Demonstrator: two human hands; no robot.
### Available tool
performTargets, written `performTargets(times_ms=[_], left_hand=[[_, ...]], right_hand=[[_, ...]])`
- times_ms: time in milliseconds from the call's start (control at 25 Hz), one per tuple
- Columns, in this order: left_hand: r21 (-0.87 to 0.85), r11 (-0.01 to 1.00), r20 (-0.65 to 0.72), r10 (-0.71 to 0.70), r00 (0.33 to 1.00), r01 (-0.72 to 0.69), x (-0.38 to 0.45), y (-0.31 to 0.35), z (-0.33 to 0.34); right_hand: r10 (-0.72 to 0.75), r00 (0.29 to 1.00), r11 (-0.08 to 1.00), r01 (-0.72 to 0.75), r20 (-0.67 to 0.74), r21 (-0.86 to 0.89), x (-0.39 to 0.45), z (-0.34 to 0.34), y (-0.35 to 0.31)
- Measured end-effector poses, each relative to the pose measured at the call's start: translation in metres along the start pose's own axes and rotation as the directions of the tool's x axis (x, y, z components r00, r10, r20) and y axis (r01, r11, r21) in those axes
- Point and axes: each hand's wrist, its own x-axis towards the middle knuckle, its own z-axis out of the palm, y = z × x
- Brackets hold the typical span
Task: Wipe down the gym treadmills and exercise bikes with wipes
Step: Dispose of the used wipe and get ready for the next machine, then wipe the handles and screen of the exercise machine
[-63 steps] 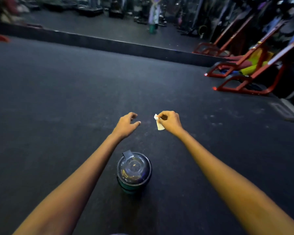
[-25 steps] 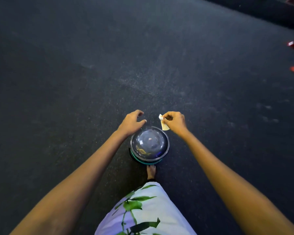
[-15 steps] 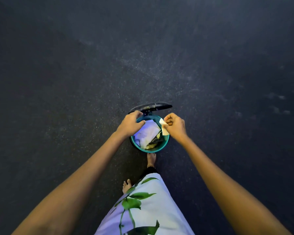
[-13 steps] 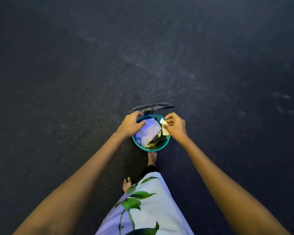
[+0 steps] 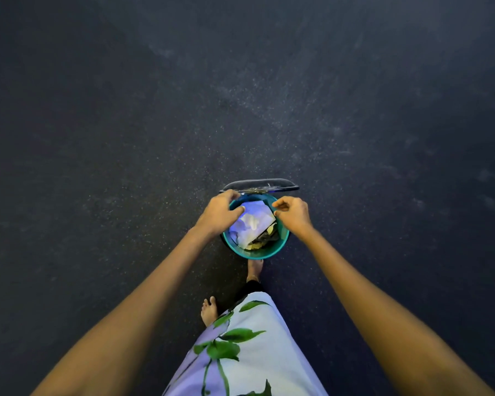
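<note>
A small teal pedal bin (image 5: 255,252) stands on the floor with its dark lid (image 5: 259,184) tipped up behind it. White crumpled wipes (image 5: 252,221) and darker scraps lie inside. My left hand (image 5: 217,214) hovers over the bin's left rim with its fingers loosely curled and nothing in them. Over the right rim is my right hand (image 5: 293,215), thumb and fingers close together, and no wipe shows between them. Whether either hand touches the rim I cannot tell. My bare foot (image 5: 255,270) is at the bin's base.
Dark speckled rubber floor (image 5: 240,95) spreads on all sides. My other bare foot (image 5: 209,310) and a pale skirt with green leaves (image 5: 246,352) fill the bottom middle. No gym machine is in sight.
I came up to the bin and its lid swung up. The small wipe scrap pinched in my right hand half a second ago is gone from the fingers.
</note>
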Motion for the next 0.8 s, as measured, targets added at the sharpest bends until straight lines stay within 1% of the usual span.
performTargets(times_ms=[200,360,480,600,800], left_hand=[[-0.044,0.999,-0.049,-0.017,0.999,0.015,0.0,0.011,-0.003],[-0.069,0.998,-0.116,-0.022,0.993,0.015,-0.005,0.016,-0.02],[-0.086,0.996,-0.184,-0.032,0.982,0.016,-0.019,0.012,-0.04],[-0.101,0.995,-0.248,-0.043,0.968,0.019,-0.042,0.004,-0.068],[-0.123,0.992,-0.402,-0.028,0.915,-0.023,-0.102,-0.018,-0.14]], right_hand=[[-0.042,0.999,0.999,0.042,0.028,0.008,-0.004,-0.012,-0.009],[-0.181,0.981,0.984,0.18,0.072,0.007,-0.008,-0.021,-0.045],[-0.284,0.951,0.957,0.289,0.122,-0.026,-0.014,-0.022,-0.081],[-0.345,0.925,0.933,0.356,0.159,-0.044,-0.029,-0.016,-0.116],[-0.489,0.842,0.848,0.52,0.228,-0.1,-0.077,0.009,-0.19]])
